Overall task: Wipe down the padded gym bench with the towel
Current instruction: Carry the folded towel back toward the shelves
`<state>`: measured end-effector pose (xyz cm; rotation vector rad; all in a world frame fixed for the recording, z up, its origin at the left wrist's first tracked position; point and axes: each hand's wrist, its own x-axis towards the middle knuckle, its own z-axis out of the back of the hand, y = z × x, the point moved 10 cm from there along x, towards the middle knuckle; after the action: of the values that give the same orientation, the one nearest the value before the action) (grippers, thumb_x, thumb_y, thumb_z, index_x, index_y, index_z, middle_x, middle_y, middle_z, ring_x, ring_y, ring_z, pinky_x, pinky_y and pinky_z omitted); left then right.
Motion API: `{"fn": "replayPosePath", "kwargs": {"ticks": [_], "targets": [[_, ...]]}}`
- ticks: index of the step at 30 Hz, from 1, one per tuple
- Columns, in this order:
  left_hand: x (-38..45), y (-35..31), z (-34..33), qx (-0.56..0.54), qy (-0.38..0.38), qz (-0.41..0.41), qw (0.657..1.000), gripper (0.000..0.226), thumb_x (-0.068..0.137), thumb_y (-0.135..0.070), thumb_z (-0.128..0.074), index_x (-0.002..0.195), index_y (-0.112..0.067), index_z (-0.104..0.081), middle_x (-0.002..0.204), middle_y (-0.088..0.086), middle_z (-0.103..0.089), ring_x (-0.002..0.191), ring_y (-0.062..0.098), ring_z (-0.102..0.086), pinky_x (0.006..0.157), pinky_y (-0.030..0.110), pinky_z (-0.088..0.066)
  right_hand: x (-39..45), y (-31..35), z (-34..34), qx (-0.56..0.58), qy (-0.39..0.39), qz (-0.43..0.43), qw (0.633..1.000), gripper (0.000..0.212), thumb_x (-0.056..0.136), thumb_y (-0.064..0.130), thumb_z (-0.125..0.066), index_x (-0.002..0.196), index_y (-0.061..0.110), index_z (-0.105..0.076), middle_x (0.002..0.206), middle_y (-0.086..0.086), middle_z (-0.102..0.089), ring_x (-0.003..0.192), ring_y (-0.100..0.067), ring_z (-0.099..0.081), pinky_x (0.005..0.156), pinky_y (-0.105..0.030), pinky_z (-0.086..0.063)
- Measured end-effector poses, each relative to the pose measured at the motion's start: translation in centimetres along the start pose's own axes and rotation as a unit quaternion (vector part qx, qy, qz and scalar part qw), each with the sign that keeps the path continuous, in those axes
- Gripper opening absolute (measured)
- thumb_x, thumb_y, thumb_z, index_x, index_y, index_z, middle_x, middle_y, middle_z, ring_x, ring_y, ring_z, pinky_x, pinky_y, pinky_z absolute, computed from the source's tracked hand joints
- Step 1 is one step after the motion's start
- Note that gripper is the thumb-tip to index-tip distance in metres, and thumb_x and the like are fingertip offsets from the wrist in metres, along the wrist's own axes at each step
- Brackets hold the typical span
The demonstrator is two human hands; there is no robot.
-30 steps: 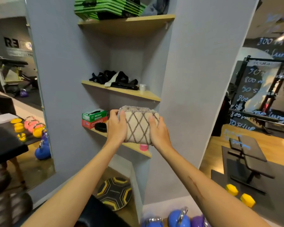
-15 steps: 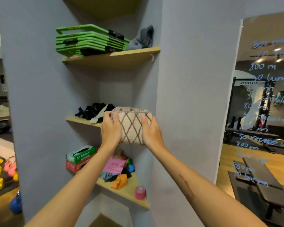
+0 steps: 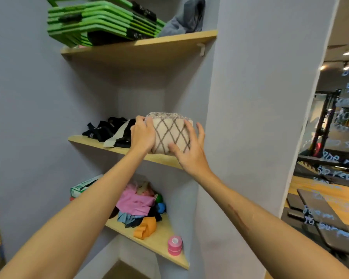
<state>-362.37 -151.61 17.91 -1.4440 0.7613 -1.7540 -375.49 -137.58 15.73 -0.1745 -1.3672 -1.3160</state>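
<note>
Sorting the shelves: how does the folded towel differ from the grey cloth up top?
The towel is cream with a brown diamond pattern; the grey cloth is plain. The towel is neatly folded; the grey cloth lies crumpled. The towel sits on the middle shelf, gripped by the left hand; the grey cloth lies untouched on the top shelf. Both are soft fabric.

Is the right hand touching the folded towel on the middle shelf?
Touching: head view shows right hand thumb and fingers spread against the towel front and side.
</note>
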Motion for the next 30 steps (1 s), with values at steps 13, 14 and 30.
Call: {"fn": "replayPosePath", "kwargs": {"ticks": [13, 14, 30], "targets": [[9.0, 10.3, -10.2, 0.045, 0.140, 0.038, 0.988, 0.064, 0.094, -0.042, -0.049, 0.144, -0.007, -0.030, 0.146, 0.014, -0.039, 0.131, 0.030, -0.041, 0.095, 0.033, -0.033, 3.6, -11.3, -9.3, -0.323, 0.154, 0.007, 0.934, 0.071, 0.095, 0.028, -0.063, 0.151, 0.007, -0.026, 0.164, -0.012, 0.016, 0.151, -0.033, 0.002, 0.117, -0.044, -0.025], [9.0, 10.4, -10.6, 0.033, 0.136, 0.011, 0.990, 0.063, 0.093, -0.041, -0.050, 0.143, -0.008, -0.032, 0.145, 0.013, -0.038, 0.131, 0.028, -0.041, 0.096, 0.030, -0.031, 3.5, -12.1, -9.7, -0.342, 0.158, 0.002, 0.926, 0.069, 0.097, 0.028, -0.061, 0.150, 0.004, -0.026, 0.164, -0.011, 0.013, 0.151, -0.034, 0.005, 0.120, -0.044, -0.020], [6.4, 11.7, -14.1, 0.110, 0.045, -0.194, 0.974, 0.036, 0.099, -0.030, -0.040, 0.105, -0.010, -0.070, 0.110, 0.006, -0.068, 0.103, 0.025, -0.059, 0.085, 0.035, -0.041, 6.2, -16.7, -10.9, -0.405, 0.197, 0.027, 0.892, 0.084, 0.089, 0.064, -0.050, 0.144, 0.001, -0.039, 0.145, -0.015, -0.046, 0.140, -0.026, -0.033, 0.121, -0.040, -0.005]]}}
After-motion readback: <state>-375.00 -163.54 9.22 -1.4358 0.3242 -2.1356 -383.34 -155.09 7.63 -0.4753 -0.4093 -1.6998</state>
